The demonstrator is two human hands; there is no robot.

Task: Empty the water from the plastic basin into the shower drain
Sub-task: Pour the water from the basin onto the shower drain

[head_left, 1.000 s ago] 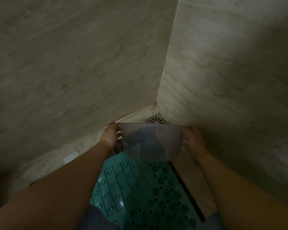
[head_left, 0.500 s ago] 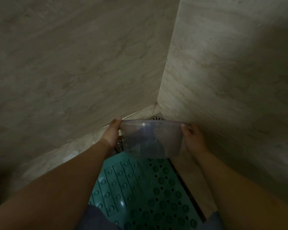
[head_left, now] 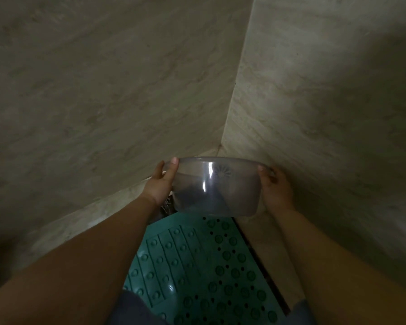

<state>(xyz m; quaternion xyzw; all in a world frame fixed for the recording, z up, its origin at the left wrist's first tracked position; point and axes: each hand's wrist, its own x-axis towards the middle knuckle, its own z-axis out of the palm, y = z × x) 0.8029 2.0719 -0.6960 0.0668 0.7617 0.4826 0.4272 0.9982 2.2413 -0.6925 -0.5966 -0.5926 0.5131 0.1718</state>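
I hold a clear plastic basin [head_left: 217, 187] in the air with both hands, over the corner of the shower floor. My left hand [head_left: 161, 184] grips its left rim, thumb on top. My right hand [head_left: 275, 188] grips its right rim. The basin's near wall faces me. The round metal drain [head_left: 223, 172] shows faintly through the basin's wall, in the floor corner behind it. I cannot tell whether water is in the basin.
Two marbled tile walls [head_left: 103, 90] meet in a corner right behind the basin. A teal rubber shower mat [head_left: 204, 266] with bumps and holes lies on the floor below my arms. A dark strip [head_left: 260, 266] runs along its right edge.
Both hands have lifted the basin and brought it up level from its forward tilt. The drain, seen above the rim before, now shows only through the basin wall.
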